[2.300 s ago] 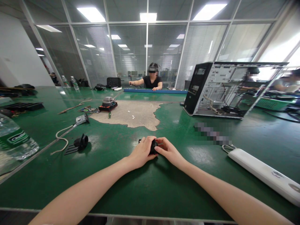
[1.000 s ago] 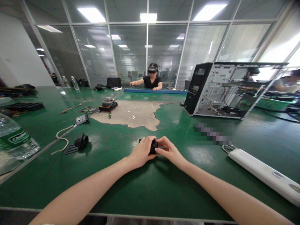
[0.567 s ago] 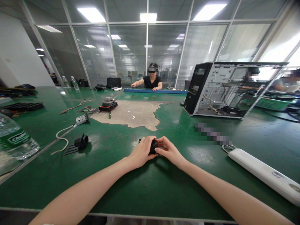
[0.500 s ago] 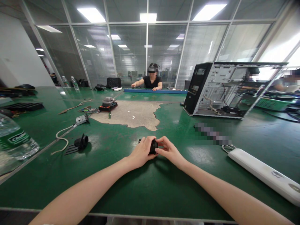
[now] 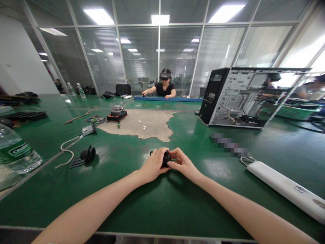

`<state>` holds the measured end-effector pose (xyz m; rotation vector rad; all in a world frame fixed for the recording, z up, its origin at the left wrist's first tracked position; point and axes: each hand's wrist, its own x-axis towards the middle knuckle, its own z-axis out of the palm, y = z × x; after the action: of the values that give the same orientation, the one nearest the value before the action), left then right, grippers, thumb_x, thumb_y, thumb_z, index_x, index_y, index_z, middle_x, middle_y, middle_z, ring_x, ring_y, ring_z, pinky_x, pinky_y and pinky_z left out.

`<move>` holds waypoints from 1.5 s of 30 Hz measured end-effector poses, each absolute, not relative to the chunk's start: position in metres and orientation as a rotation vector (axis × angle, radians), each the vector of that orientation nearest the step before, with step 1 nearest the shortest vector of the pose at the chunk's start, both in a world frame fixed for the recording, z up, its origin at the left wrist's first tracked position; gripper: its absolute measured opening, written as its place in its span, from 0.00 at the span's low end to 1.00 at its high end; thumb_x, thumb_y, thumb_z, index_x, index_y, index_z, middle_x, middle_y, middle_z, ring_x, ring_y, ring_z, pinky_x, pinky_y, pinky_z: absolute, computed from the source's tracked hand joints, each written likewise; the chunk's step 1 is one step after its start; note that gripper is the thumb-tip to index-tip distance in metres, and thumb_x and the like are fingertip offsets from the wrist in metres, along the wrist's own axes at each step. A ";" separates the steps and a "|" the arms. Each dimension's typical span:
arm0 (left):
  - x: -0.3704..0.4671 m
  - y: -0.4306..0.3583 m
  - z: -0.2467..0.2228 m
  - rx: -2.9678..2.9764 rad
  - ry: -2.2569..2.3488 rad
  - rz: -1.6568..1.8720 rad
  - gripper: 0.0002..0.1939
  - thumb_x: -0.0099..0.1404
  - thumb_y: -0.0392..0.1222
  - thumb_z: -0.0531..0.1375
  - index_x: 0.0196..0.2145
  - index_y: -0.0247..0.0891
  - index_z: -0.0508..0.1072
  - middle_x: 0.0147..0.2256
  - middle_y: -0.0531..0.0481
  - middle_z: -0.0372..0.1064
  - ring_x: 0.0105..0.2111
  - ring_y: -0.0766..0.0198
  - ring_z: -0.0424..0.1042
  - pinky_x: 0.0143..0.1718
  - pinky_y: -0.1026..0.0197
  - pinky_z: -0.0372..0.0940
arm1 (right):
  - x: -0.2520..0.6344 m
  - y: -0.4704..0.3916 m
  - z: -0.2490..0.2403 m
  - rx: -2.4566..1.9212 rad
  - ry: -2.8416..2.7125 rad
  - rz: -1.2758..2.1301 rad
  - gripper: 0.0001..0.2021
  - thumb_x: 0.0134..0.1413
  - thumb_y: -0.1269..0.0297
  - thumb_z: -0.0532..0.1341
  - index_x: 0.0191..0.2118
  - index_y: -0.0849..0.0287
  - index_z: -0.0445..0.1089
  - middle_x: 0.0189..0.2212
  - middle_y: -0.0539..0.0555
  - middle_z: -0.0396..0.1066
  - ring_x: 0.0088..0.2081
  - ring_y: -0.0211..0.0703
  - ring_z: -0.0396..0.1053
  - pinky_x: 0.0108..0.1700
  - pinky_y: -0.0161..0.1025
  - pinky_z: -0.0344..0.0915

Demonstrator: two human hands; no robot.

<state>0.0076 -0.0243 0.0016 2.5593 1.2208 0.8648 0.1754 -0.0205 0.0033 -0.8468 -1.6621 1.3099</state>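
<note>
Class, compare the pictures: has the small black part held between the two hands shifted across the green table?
No. The small black part stays just below the tip of the worn bare patch, gripped by the left hand and right hand.

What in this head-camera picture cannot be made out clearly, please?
- Small black part, head view: mostly covered by the left hand and right hand; its shape is unclear.
- Strip on the table: pixelated, unreadable.
- Water bottle: cut off by the left edge.
- White power strip: its far end runs off the right edge.
- Open computer case: inner parts too small to identify.
</note>
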 end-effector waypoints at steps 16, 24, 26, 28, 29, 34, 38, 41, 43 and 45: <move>0.009 -0.026 0.004 2.547 1.214 0.854 0.28 0.55 0.40 0.59 0.50 0.42 0.50 0.48 0.46 0.56 0.44 0.56 0.59 0.43 0.51 0.60 | 0.175 -0.021 0.002 -0.858 -1.679 1.281 0.13 0.43 0.61 0.62 0.35 0.56 0.60 0.35 0.50 0.64 0.38 0.39 0.65 0.39 0.39 0.65; 0.009 -0.026 0.004 2.555 1.237 0.847 0.29 0.54 0.40 0.60 0.49 0.41 0.51 0.47 0.45 0.56 0.43 0.56 0.59 0.43 0.52 0.60 | 0.173 -0.020 0.003 -0.892 -1.639 1.269 0.13 0.44 0.59 0.61 0.35 0.57 0.60 0.34 0.50 0.64 0.34 0.38 0.65 0.37 0.39 0.65; 0.009 -0.026 0.004 2.562 1.239 0.841 0.28 0.54 0.41 0.60 0.50 0.40 0.50 0.47 0.45 0.56 0.43 0.56 0.59 0.43 0.52 0.60 | 0.173 -0.019 0.002 -0.914 -1.656 1.251 0.14 0.44 0.59 0.61 0.37 0.57 0.60 0.36 0.52 0.64 0.37 0.40 0.65 0.39 0.41 0.65; 0.009 -0.026 0.004 2.566 1.241 0.836 0.28 0.55 0.41 0.60 0.50 0.39 0.50 0.47 0.45 0.56 0.43 0.56 0.59 0.43 0.52 0.60 | 0.174 -0.019 0.000 -0.915 -1.680 1.246 0.14 0.45 0.59 0.61 0.38 0.58 0.60 0.35 0.52 0.64 0.38 0.40 0.65 0.40 0.41 0.64; 0.009 -0.026 0.004 2.567 1.240 0.835 0.28 0.55 0.41 0.60 0.50 0.39 0.50 0.47 0.45 0.56 0.43 0.56 0.59 0.43 0.52 0.60 | 0.175 -0.019 0.000 -0.900 -1.691 1.249 0.14 0.45 0.60 0.61 0.37 0.58 0.60 0.35 0.52 0.64 0.38 0.40 0.65 0.40 0.40 0.64; 0.008 -0.025 0.003 2.548 1.219 0.847 0.29 0.54 0.39 0.60 0.50 0.42 0.50 0.48 0.46 0.56 0.44 0.56 0.59 0.43 0.51 0.60 | 0.175 -0.020 0.001 -0.841 -1.671 1.273 0.12 0.44 0.60 0.62 0.35 0.56 0.59 0.33 0.49 0.63 0.36 0.38 0.65 0.36 0.37 0.65; 0.008 -0.025 0.003 2.533 1.224 0.861 0.29 0.54 0.40 0.60 0.50 0.41 0.51 0.48 0.45 0.56 0.44 0.55 0.59 0.43 0.51 0.60 | 0.174 -0.019 0.001 -0.865 -1.659 1.268 0.12 0.46 0.59 0.61 0.35 0.57 0.60 0.33 0.50 0.64 0.35 0.38 0.65 0.37 0.38 0.65; 0.008 -0.026 0.003 2.521 1.213 0.873 0.28 0.54 0.40 0.60 0.50 0.42 0.51 0.47 0.46 0.57 0.44 0.56 0.60 0.43 0.51 0.60 | 0.174 -0.018 0.000 -0.916 -1.668 1.244 0.15 0.45 0.59 0.61 0.38 0.57 0.60 0.37 0.52 0.64 0.38 0.40 0.65 0.39 0.40 0.65; 0.008 -0.026 0.003 2.515 1.206 0.883 0.28 0.54 0.40 0.60 0.50 0.42 0.51 0.47 0.46 0.57 0.44 0.55 0.60 0.43 0.51 0.60 | 0.175 -0.018 0.000 -0.928 -1.684 1.251 0.15 0.45 0.58 0.61 0.38 0.57 0.60 0.36 0.52 0.65 0.39 0.41 0.65 0.40 0.41 0.65; 0.008 -0.025 0.003 2.511 1.209 0.885 0.29 0.54 0.40 0.60 0.50 0.43 0.51 0.47 0.46 0.57 0.45 0.55 0.59 0.43 0.51 0.60 | 0.176 -0.018 0.000 -0.889 -1.696 1.272 0.14 0.44 0.59 0.62 0.37 0.57 0.60 0.35 0.51 0.65 0.39 0.41 0.66 0.39 0.40 0.65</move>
<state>0.0078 -0.0254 0.0028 2.5115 1.2094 0.8846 0.1759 -0.0184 -0.0002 -0.8888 -1.6963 1.2724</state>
